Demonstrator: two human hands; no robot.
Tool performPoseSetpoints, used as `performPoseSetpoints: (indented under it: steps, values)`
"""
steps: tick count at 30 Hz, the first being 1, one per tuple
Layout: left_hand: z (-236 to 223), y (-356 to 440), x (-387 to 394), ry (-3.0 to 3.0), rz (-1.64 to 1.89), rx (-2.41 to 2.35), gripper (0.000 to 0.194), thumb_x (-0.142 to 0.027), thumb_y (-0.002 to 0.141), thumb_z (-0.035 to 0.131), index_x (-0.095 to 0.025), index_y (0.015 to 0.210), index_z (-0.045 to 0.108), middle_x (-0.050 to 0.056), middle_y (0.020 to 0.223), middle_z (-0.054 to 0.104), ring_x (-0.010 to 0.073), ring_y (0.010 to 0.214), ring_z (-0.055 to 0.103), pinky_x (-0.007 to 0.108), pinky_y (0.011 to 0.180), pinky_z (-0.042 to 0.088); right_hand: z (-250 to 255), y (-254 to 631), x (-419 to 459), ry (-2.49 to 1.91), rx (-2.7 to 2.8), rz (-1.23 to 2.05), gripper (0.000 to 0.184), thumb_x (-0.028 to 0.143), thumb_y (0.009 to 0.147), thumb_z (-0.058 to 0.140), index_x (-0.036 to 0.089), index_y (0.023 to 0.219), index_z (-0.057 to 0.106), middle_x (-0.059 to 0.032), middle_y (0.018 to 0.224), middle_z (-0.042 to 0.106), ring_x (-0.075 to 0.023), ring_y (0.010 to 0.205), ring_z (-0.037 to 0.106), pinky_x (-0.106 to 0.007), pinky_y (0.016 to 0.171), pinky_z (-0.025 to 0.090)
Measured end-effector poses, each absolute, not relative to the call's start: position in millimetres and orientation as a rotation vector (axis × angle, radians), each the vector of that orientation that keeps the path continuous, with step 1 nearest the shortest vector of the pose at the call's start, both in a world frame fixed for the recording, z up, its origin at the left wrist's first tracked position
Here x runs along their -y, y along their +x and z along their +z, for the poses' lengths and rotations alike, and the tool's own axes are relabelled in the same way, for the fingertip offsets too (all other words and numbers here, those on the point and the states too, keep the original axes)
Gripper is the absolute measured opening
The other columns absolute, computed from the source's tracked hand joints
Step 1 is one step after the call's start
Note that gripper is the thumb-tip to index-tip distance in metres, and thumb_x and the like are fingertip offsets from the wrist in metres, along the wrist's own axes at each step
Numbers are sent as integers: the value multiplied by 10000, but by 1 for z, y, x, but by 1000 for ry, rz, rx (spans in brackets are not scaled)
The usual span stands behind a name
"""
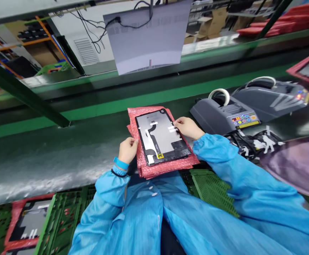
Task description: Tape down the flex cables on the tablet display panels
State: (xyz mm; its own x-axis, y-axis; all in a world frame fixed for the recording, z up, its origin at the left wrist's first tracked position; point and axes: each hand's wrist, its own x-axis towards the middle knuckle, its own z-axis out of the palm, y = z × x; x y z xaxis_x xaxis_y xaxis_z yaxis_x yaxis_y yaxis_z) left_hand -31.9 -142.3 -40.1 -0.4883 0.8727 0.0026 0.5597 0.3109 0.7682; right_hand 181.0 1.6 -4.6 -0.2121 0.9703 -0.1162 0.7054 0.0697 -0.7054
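At the tabletop edge, centre of view: a dark flat panel lies back-side up on a stack of pink bubble-wrap sheets, tilted slightly clockwise.
Panel surface: grey backing with a black flex cable curving down its middle, white tape strips near the right edge and another near the upper left, a small yellow tab at the lower end.
Left hand: fingers curled onto the left edge of the pink stack, beside the panel's lower-left side — a steadying hold; whether it touches the panel itself cannot be told.
Right hand: fingertips pressed at the panel's right edge, just at the white tape strips; grasping nothing loose that can be seen.
Stage, as judged: several tape strips already sit on the panel and the right hand is at one of them, so taping appears partly done; the panel is not yet wrapped or moved off the stack.
Right of the panel: two grey tape dispensers with white rolls, and cut strips waiting on a dark patch near the right sleeve.
Lower left: another panel in pink wrap rests in a green crate — its own state unclear.
Background: green conveyor frame and a hanging paper sheet.
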Motion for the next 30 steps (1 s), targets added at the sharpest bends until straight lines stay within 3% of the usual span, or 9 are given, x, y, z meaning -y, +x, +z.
performPoseSetpoints:
  steps: [5,8,16,24,28,30]
  values:
    - [-51,-29,149,1189,1152,-2055,192,-255,827,505,-183,672,592,17,670,661,154,651,600,253,618,427,8,167,15,-1419,1481,1522,170,213,865,525,151,747,631,-26,593,633,-130,507,555,-248,558,469]
    - [-56,-29,151,1126,1203,-1969,193,-228,833,501,-177,680,607,12,659,655,149,642,590,248,617,436,9,160,20,-1363,1321,1756,113,239,815,619,152,745,633,-23,550,625,-144,486,573,-278,563,516]
    - [-56,-42,162,924,1376,-1850,186,-241,846,483,-184,676,530,-36,574,525,110,537,480,228,552,383,4,128,12,-1495,1650,1271,148,255,759,628,158,655,590,33,473,492,-89,423,408,-230,454,339]
    - [-25,-155,197,914,1346,-2305,137,-215,816,507,-203,683,477,-59,540,472,113,539,454,230,580,372,-11,-10,12,-1286,2066,1217,148,213,818,511,198,671,528,5,550,488,-132,526,473,-257,559,412]
    - [-30,-212,213,959,1041,-2615,113,-217,860,472,-203,752,500,-12,647,593,140,648,566,238,659,431,-32,-80,23,-1212,2147,1258,51,224,819,556,209,776,534,-50,726,614,-180,715,601,-287,697,480]
    - [-42,-227,218,897,861,-2698,80,-212,862,488,-196,793,524,37,741,658,168,742,625,255,711,459,-42,-100,24,-1157,2178,1343,113,189,758,648,211,734,539,-65,709,629,-212,787,639,-303,736,488]
